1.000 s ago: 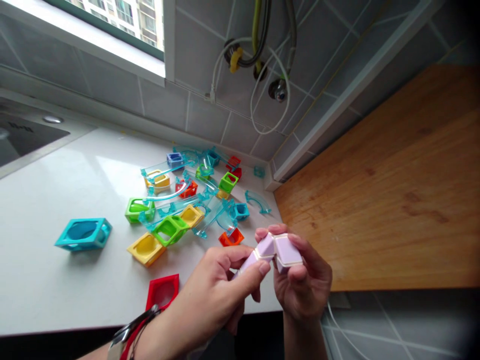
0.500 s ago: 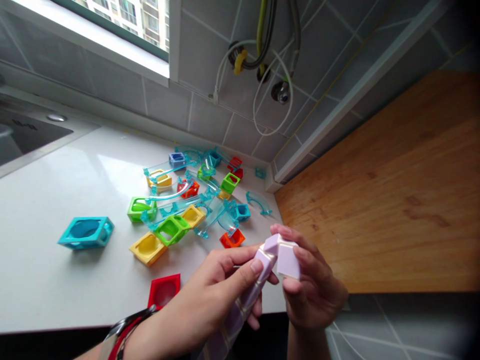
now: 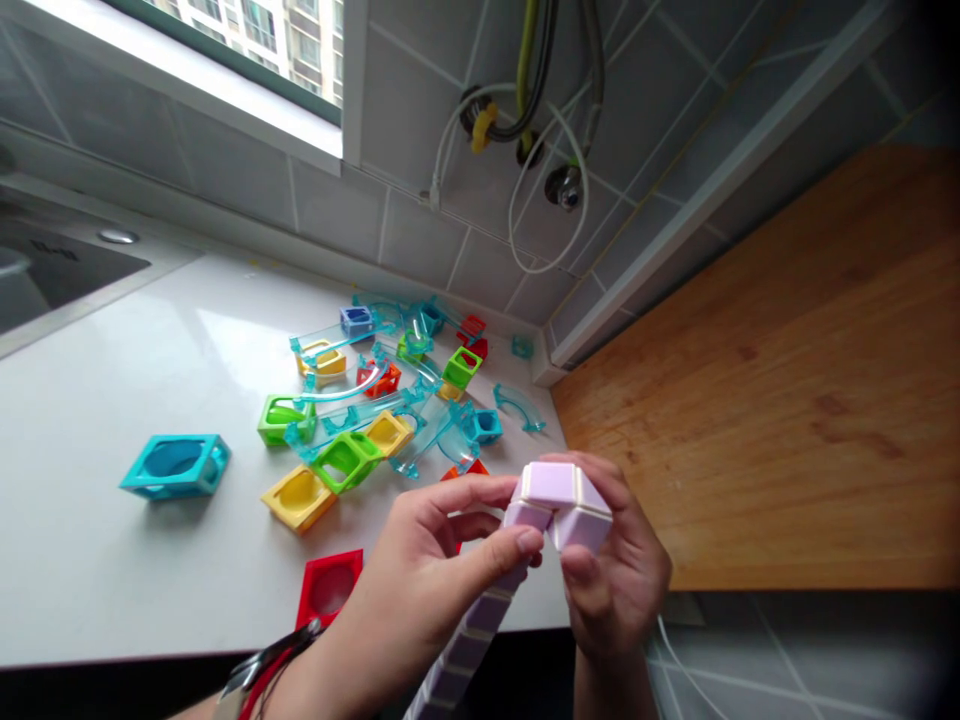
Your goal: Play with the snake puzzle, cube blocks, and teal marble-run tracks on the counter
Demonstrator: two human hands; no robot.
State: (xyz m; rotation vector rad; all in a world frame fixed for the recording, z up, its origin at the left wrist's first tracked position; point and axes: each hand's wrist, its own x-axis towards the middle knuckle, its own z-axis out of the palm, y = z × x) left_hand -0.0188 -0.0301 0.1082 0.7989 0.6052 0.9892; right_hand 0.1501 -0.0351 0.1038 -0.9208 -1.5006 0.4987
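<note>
A lilac and white snake puzzle [image 3: 555,485] made of wedge segments is held between my two hands in front of the counter's front edge. My left hand [image 3: 442,560] pinches it just below the bend, thumb on top. Around the folded end, my right hand [image 3: 619,565] grips with its thumb below and fingers behind. From the bend, the straight tail of segments runs down toward the bottom of the view, partly hidden by my left hand. A red block [image 3: 330,585] lies beside my left wrist, and an orange block [image 3: 465,468] sits partly hidden behind my left fingers.
Several coloured blocks and clear blue track pieces [image 3: 375,408] lie heaped on the white counter [image 3: 97,580]. A teal block [image 3: 176,465] stands apart at left. The sink [image 3: 67,265] is at far left, a wooden panel [image 3: 787,400] at right, and hoses [image 3: 536,70] hang on the wall.
The snake puzzle's end segments have turned, now showing a wide top piece with a folded tip at right. My right hand has rotated and shifted slightly left with it.
</note>
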